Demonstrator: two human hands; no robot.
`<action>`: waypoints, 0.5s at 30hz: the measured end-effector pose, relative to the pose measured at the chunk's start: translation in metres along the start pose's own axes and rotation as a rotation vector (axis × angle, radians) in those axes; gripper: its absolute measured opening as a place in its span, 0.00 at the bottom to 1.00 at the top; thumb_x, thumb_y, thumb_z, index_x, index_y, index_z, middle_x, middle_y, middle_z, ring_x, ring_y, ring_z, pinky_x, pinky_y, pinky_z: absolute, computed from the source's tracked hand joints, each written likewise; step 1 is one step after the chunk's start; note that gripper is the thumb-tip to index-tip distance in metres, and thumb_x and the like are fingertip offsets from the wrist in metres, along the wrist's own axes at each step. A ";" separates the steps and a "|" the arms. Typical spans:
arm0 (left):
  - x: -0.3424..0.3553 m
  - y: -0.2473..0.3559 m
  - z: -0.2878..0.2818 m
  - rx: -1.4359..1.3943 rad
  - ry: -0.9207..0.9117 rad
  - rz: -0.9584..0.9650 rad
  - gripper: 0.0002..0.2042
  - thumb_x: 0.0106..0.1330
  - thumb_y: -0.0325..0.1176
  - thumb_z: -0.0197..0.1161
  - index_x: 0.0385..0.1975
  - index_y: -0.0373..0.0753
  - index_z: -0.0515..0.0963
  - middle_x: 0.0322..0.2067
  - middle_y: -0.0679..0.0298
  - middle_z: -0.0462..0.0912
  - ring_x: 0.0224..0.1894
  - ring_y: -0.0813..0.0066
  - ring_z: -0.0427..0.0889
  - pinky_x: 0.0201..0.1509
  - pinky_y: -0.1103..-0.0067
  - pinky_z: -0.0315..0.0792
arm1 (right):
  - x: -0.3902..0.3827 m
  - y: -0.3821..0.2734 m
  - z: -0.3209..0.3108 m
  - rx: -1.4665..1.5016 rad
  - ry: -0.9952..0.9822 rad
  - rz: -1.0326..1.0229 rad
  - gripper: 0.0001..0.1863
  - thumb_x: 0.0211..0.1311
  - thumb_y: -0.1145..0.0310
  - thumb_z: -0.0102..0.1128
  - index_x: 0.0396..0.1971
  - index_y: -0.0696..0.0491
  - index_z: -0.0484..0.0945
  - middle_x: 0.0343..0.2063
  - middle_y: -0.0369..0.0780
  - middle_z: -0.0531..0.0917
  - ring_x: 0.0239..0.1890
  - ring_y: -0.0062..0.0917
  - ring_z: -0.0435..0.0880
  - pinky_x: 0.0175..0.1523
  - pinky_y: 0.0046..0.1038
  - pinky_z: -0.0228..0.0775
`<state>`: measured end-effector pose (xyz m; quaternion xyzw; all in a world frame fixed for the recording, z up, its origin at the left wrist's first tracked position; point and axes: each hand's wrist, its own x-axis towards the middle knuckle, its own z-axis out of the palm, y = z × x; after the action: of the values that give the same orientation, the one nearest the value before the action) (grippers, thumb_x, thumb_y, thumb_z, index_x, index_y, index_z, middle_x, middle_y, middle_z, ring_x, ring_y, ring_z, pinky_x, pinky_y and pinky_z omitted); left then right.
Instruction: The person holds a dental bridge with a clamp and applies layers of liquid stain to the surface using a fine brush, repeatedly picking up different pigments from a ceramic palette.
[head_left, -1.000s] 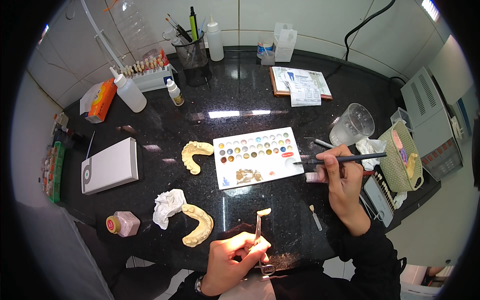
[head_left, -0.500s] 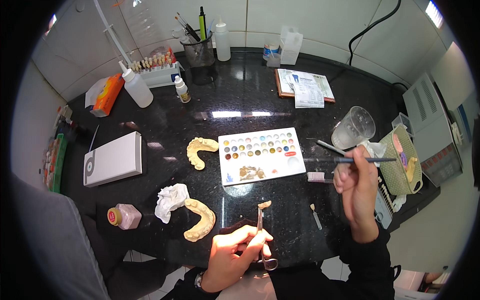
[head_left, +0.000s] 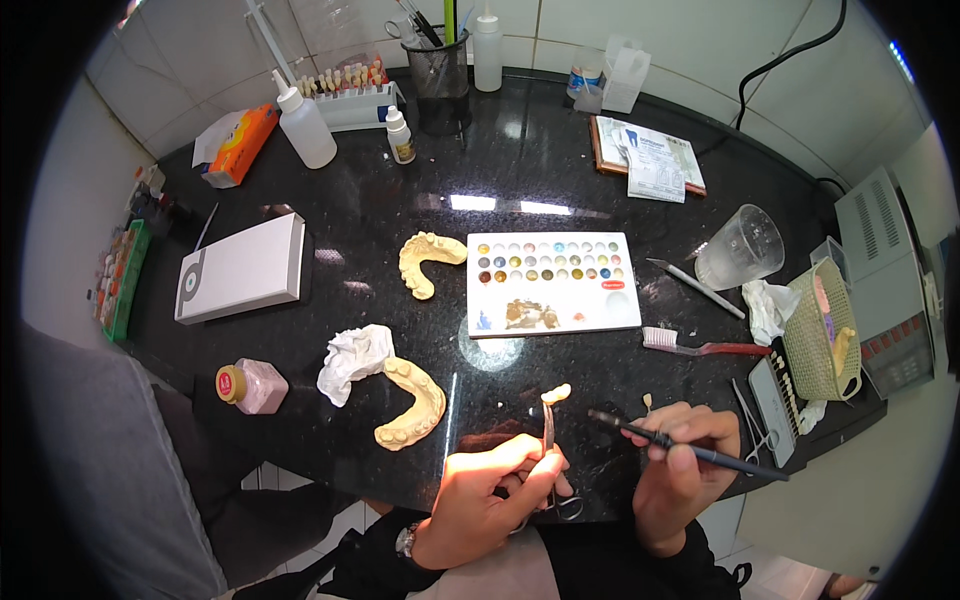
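Grasping ring-handled forceps (head_left: 549, 428), the curled left hand (head_left: 495, 492) presents a tooth-coloured dental restoration (head_left: 557, 394) at their tips, near a brush (head_left: 643, 434) pinched in the right hand (head_left: 686, 482); colouring seems under way, brush contact calling for steadiness. Beyond: paint palette (head_left: 497, 304).

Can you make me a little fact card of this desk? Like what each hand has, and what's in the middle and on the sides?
Left hand: holds a metal clamp with a small tooth-coloured piece at its tip
Right hand: holds a dark brush, its tip apart from the piece
Middle: white palette with coloured wells
Left side: upper cream dental model; lower cream dental model beside crumpled white tissue
Right side: toothbrush, clear cup, woven basket
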<state>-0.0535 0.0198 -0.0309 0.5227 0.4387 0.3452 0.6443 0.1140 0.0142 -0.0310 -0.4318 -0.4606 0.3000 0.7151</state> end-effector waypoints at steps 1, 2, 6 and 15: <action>0.000 -0.001 0.001 0.015 0.019 0.012 0.07 0.63 0.28 0.57 0.30 0.30 0.76 0.24 0.65 0.82 0.21 0.90 0.75 0.22 0.91 0.68 | -0.001 0.000 0.002 0.042 -0.005 -0.013 0.13 0.57 0.66 0.55 0.31 0.63 0.70 0.23 0.47 0.77 0.25 0.27 0.79 0.30 0.25 0.76; 0.000 -0.003 0.001 0.030 0.039 0.024 0.07 0.63 0.28 0.57 0.29 0.30 0.76 0.23 0.65 0.82 0.20 0.90 0.75 0.22 0.90 0.68 | -0.002 0.000 0.003 0.084 -0.010 -0.027 0.13 0.57 0.66 0.55 0.31 0.63 0.70 0.24 0.49 0.78 0.24 0.27 0.79 0.30 0.25 0.76; -0.001 -0.002 0.002 0.073 0.069 0.082 0.05 0.61 0.26 0.59 0.30 0.29 0.77 0.23 0.65 0.82 0.19 0.91 0.74 0.21 0.90 0.67 | -0.005 -0.011 0.012 -0.036 -0.057 0.121 0.16 0.59 0.61 0.56 0.28 0.61 0.67 0.25 0.46 0.77 0.25 0.29 0.79 0.41 0.39 0.79; 0.001 -0.004 0.001 0.177 0.075 0.261 0.06 0.60 0.27 0.61 0.29 0.30 0.78 0.23 0.63 0.82 0.19 0.88 0.75 0.22 0.88 0.70 | -0.019 -0.015 0.028 -0.061 -0.087 0.058 0.14 0.57 0.68 0.59 0.32 0.59 0.63 0.23 0.43 0.73 0.22 0.18 0.74 0.34 0.26 0.79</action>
<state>-0.0528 0.0193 -0.0348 0.6167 0.4197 0.4053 0.5285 0.0811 0.0008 -0.0192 -0.4530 -0.4874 0.3247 0.6722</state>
